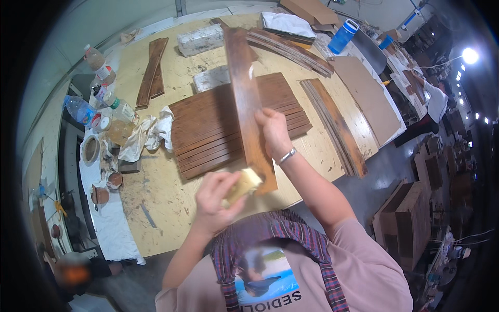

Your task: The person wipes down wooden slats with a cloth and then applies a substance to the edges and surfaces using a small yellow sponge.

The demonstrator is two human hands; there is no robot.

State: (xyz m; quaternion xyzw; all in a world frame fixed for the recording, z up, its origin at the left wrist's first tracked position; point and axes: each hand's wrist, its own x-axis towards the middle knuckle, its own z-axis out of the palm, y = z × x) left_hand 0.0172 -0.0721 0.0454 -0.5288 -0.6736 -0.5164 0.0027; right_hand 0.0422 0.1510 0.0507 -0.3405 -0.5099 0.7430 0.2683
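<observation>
My right hand (275, 132), with a metal band at its wrist, grips the right edge of a long brown wooden board (244, 88). The board is held raised and tilted, its far part over a stack of dark stained boards (202, 117). My left hand (211, 198) is closed on a pale yellow sponge (243, 186), at the near end of the board. The sponge meets or nearly meets the wood there; motion blur hides which. A white block (212, 79) shows partly behind the stack.
Two crossed strips (152, 75) lie at the far left of the table (156, 192). Bottles (122, 109), a crumpled cloth (156, 130) and jars line the left edge. Narrow boards (335, 127) lie at the right. Another white block (200, 40) and a blue bottle (343, 36) stand at the back.
</observation>
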